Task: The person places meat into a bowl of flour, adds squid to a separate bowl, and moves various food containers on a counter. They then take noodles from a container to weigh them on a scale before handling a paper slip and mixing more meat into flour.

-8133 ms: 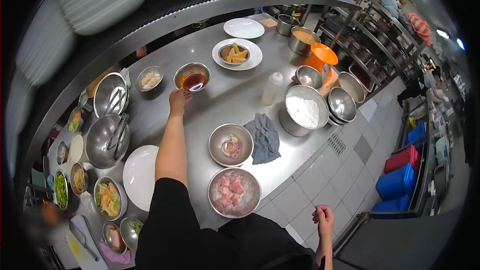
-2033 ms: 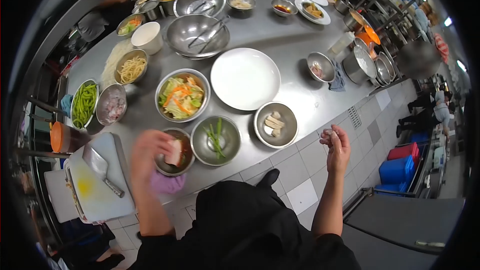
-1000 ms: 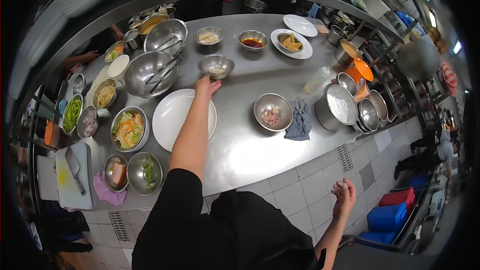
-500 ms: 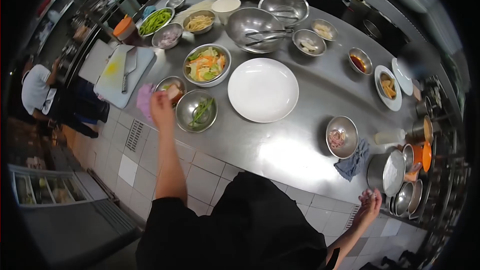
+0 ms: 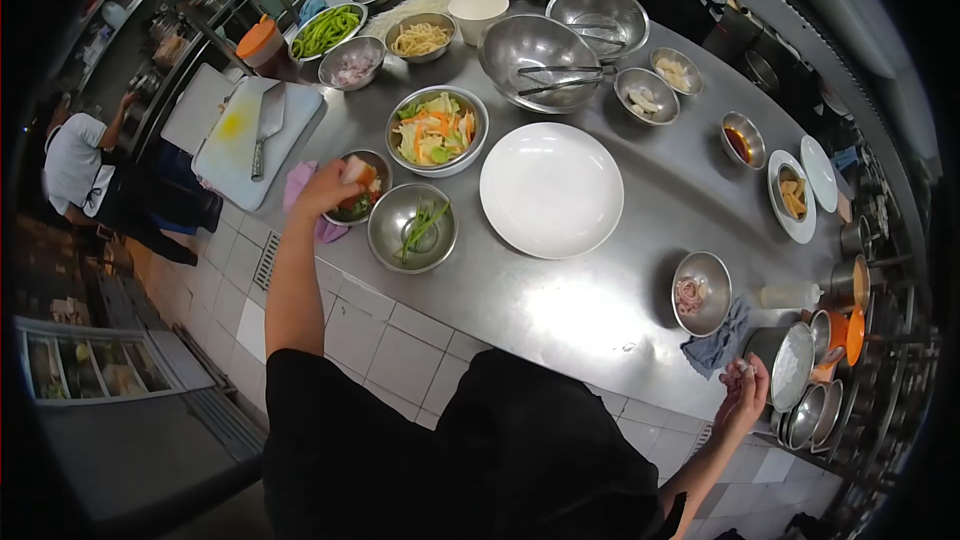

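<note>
My left hand [image 5: 326, 190] reaches into a small metal bowl [image 5: 386, 166] of red and green chopped food, its fingertips closed on a pinkish-orange piece of food [image 5: 357, 173]. Under and beside that bowl lies a pink cloth [image 5: 300, 182]. Just to its right, a metal bowl [image 5: 412, 255] holds long green stalks [image 5: 424, 228]. Off the table's right front edge, my right hand [image 5: 742, 392] is palm up, fingers curled in; I cannot tell what, if anything, is between them. A grey-blue cloth [image 5: 718, 342] and a bowl of pink slices [image 5: 690, 295] are near it.
A large white plate [image 5: 552, 190] sits mid-table. Behind are a bowl of cut vegetables [image 5: 435, 130], a large bowl with tongs [image 5: 530, 50] and several smaller bowls. On the left, a cleaver [image 5: 269, 118] lies on a cutting board [image 5: 228, 160]. A person [image 5: 85, 165] stands beyond.
My left hand has gone deeper over the small bowl, and the pinkish-orange piece has shifted toward the bowl's far side. My right hand stays curled near the edge. The whole view has shifted slightly.
</note>
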`<state>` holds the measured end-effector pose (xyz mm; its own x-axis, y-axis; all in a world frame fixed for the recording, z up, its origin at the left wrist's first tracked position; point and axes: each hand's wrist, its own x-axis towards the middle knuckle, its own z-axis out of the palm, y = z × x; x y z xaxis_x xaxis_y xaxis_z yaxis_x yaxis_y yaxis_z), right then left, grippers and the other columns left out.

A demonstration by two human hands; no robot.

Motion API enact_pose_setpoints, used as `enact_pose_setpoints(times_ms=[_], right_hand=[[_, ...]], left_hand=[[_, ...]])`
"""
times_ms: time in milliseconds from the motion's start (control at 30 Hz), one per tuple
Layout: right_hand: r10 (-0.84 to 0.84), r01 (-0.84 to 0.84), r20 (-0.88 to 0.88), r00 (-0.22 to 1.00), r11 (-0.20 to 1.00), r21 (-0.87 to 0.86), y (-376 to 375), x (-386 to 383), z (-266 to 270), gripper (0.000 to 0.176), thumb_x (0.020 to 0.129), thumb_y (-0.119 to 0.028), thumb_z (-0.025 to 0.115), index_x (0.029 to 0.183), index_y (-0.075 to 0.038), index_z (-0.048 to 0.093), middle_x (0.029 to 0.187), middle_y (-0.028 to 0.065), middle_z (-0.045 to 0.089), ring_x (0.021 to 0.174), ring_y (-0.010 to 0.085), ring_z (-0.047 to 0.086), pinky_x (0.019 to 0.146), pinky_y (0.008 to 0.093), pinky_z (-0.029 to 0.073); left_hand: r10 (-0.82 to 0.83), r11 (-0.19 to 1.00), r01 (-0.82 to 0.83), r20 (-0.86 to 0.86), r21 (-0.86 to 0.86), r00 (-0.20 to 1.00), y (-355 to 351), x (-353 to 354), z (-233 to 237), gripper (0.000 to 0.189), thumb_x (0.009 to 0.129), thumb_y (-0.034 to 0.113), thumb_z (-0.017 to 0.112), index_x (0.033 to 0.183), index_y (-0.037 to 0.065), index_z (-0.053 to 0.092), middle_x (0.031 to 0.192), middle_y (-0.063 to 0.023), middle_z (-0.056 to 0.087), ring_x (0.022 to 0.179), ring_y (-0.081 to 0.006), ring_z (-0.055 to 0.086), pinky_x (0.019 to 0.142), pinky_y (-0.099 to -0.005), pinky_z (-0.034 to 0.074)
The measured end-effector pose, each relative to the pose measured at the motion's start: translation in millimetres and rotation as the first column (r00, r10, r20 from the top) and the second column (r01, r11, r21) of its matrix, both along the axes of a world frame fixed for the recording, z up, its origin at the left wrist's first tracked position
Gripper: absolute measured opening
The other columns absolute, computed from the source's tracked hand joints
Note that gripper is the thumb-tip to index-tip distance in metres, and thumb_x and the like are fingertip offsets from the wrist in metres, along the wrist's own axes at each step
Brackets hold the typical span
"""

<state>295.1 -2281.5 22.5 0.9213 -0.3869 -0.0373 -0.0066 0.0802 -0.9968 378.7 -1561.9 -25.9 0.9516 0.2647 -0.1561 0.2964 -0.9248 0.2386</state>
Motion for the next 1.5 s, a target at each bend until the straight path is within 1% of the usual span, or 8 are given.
enact_pose_setpoints(times_ms=[67,267,500,733,933,1233,1367,1500], right_hand=[[-0.008,0.008,-0.006,1.0,1.0,0.006,-1.3,-2.5,-2.5,0.027,0.089,-0.015,0.055,0.112,-0.001,0.052,0.094,0.0101,0.061,0.082,0.0172,0.059,0.068,0.0285,0.047],[-0.012,0.012,0.014,1.0,1.0,0.021,1.0,7.7,-2.3,0.028,0.09,-0.014,0.053,0.114,0.0,0.051,0.094,0.0101,0.061,0.082,0.0169,0.059,0.068,0.0282,0.047],[0.017,-0.018,0.034,0.999,1.0,0.008,5.9,18.7,-4.9,0.03,0.09,-0.017,0.054,0.116,-0.002,0.051,0.097,0.0096,0.06,0.082,0.0156,0.058,0.069,0.0273,0.047],[-0.011,0.011,0.031,0.999,1.0,-0.002,-4.8,-1.7,1.4,0.03,0.089,-0.017,0.054,0.114,-0.001,0.051,0.095,0.0101,0.061,0.082,0.0164,0.058,0.069,0.0282,0.047],[-0.025,0.024,0.045,0.999,1.0,0.019,-15.6,-7.5,3.0,0.029,0.089,-0.017,0.054,0.114,-0.001,0.052,0.094,0.0101,0.061,0.082,0.0162,0.058,0.068,0.0283,0.047],[-0.059,0.055,0.046,0.997,0.996,0.069,-20.9,-18.0,-13.3,0.027,0.088,-0.014,0.055,0.111,-0.001,0.053,0.093,0.012,0.062,0.08,0.0188,0.061,0.067,0.0287,0.049],[-0.165,0.166,-0.037,0.986,0.986,0.027,-23.7,-28.9,-10.1,0.026,0.087,-0.014,0.056,0.11,-0.001,0.055,0.091,0.0117,0.063,0.077,0.018,0.062,0.067,0.0298,0.05],[-0.123,0.123,-0.002,0.992,0.99,0.074,-29.6,-35.6,-6.0,0.021,0.088,-0.01,0.052,0.105,0.001,0.056,0.09,0.012,0.064,0.079,0.0163,0.061,0.066,0.0279,0.05]], left_hand=[[0.283,0.694,-0.196,0.013,-0.693,0.959,12.8,-0.3,2.1,0.039,0.075,0.028,0.065,0.103,0.003,0.051,0.088,-0.0102,0.06,0.072,-0.0198,0.062,0.062,-0.032,0.05],[0.379,0.325,-0.164,-0.031,-0.931,0.925,4.7,-9.2,7.8,0.04,0.077,0.027,0.065,0.103,0.002,0.049,0.084,-0.0079,0.058,0.061,-0.0129,0.056,0.057,-0.0257,0.047],[0.103,0.945,-0.004,0.283,-0.328,0.954,-1.6,1.3,-8.6,0.034,0.079,0.028,0.063,0.099,0.002,0.053,0.085,-0.0061,0.058,0.071,-0.0108,0.055,0.054,-0.0234,0.043],[0.423,0.039,-0.074,-0.051,-0.996,0.904,-11.8,-24.9,19.8,0.04,0.083,0.036,0.055,0.102,0.001,0.057,0.083,-0.012,0.064,0.064,-0.0176,0.059,0.055,-0.0273,0.044],[0.23,0.973,-0.213,0.352,-0.088,0.907,-28.5,-15.3,14.8,0.051,0.077,0.043,0.06,0.106,0.0,0.056,0.094,-0.0194,0.064,0.083,-0.0318,0.062,0.073,-0.0378,0.048],[0.112,0.984,-0.168,0.521,0.063,0.846,-115.4,-57.1,-4.8,0.055,0.082,0.048,0.057,0.11,0.001,0.057,0.098,-0.0193,0.062,0.092,-0.0365,0.059,0.079,-0.0403,0.045],[0.473,0.719,-0.483,-0.158,-0.5,0.867,-116.0,-87.9,-19.8,0.04,0.088,0.038,0.054,0.099,0.0,0.055,0.079,-0.015,0.062,0.06,-0.0229,0.064,0.05,-0.0336,0.049],[0.534,0.475,-0.247,0.053,-0.845,0.844,-108.3,-102.2,-106.8,0.025,0.084,0.013,0.047,0.103,-0.003,0.051,0.074,-0.0134,0.058,0.049,-0.0195,0.058,0.037,-0.0294,0.045]])
